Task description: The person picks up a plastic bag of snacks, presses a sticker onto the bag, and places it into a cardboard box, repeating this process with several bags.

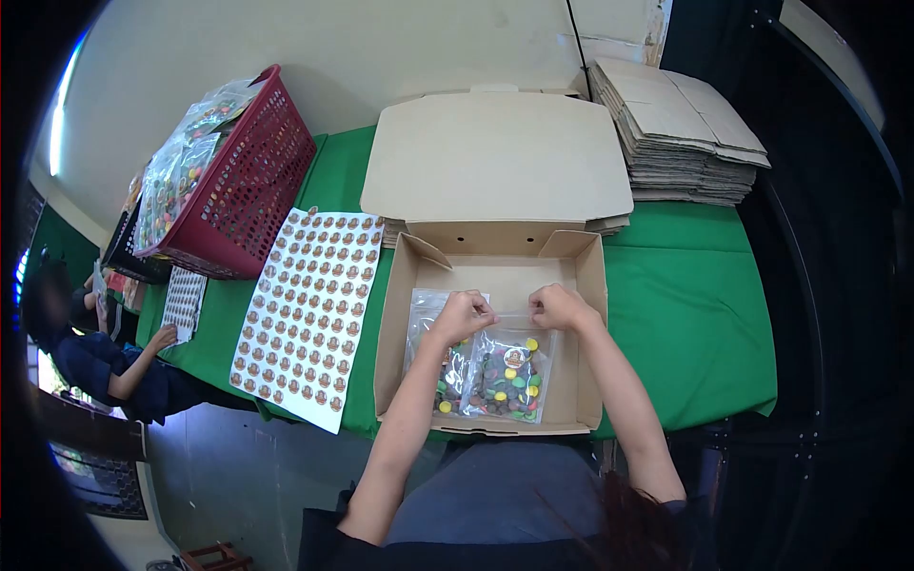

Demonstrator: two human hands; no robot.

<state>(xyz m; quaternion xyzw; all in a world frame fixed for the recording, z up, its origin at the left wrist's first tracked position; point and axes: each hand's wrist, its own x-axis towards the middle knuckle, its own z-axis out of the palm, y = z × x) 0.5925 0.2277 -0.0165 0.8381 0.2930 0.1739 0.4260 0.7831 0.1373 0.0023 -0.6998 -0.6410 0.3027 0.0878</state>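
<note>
An open cardboard box (586, 324) stands before me, its lid (495, 157) folded back. Two clear bags of colourful sweets lie in it side by side, overlapping: a left bag (447, 385) and a right bag (514, 381) with a round sticker. My left hand (466, 316) is closed in a pinch on the top left corner of the right bag, above the left bag. At the right bag's top right corner, my right hand (557, 307) pinches the edge. The fingertips of both hands point towards each other.
A sheet of round stickers (309, 305) lies left of the box on the green cloth (685, 324). Behind it a red basket (243, 181) holds bagged sweets. Flattened cardboard (681, 124) is stacked at the back right. A person (105, 366) works at the far left.
</note>
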